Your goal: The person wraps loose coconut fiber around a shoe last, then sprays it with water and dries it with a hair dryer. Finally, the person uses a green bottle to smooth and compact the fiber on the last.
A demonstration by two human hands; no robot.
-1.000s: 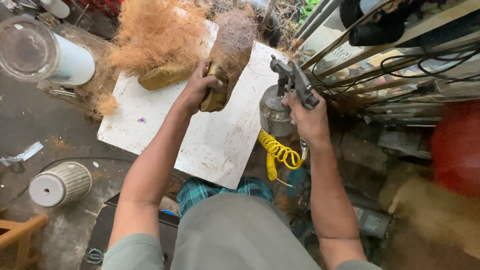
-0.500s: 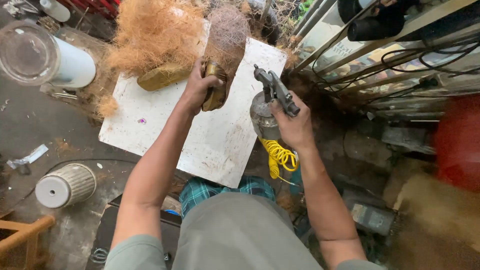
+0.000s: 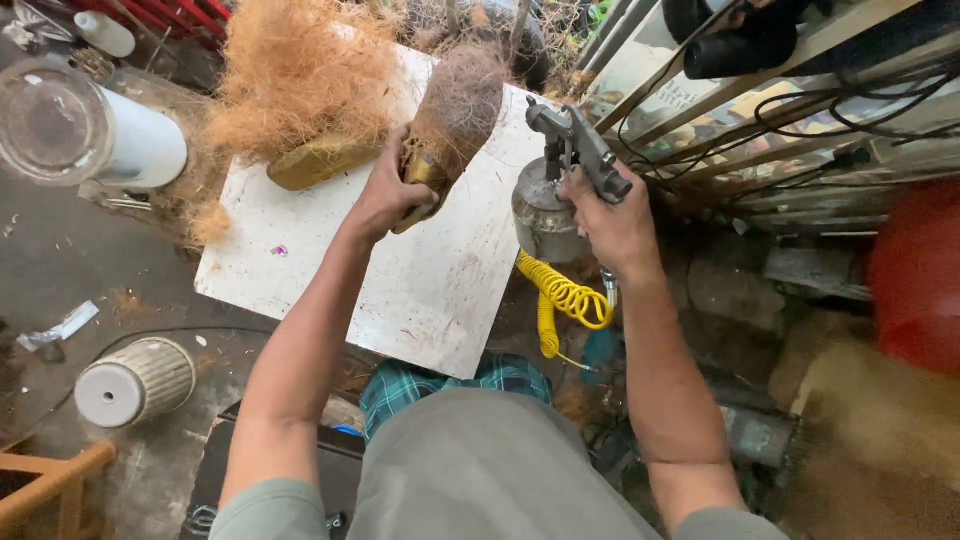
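My left hand (image 3: 388,192) grips the lower end of a long fibre-covered piece (image 3: 455,118) with a golden painted end, held tilted over a white board (image 3: 430,280). My right hand (image 3: 612,222) is closed around the handle of a metal spray gun (image 3: 573,143), whose round metal cup (image 3: 543,212) hangs beneath it at the board's right edge. The gun's nozzle points toward the fibre piece, a short gap away. A yellow coiled air hose (image 3: 562,300) hangs from the gun's handle. A second golden piece (image 3: 318,160) lies on the board under a heap of coconut fibre (image 3: 300,70).
A white cylinder container with a clear lid (image 3: 90,135) lies at the left. A ribbed white pot (image 3: 135,380) stands on the floor at lower left, with a wooden frame (image 3: 50,495) beside it. Metal racks and cables (image 3: 800,100) fill the right, with a red object (image 3: 915,270).
My right hand has brought the spray gun left and slightly up, closer to the fibre piece. My left hand keeps the piece in about the same place.
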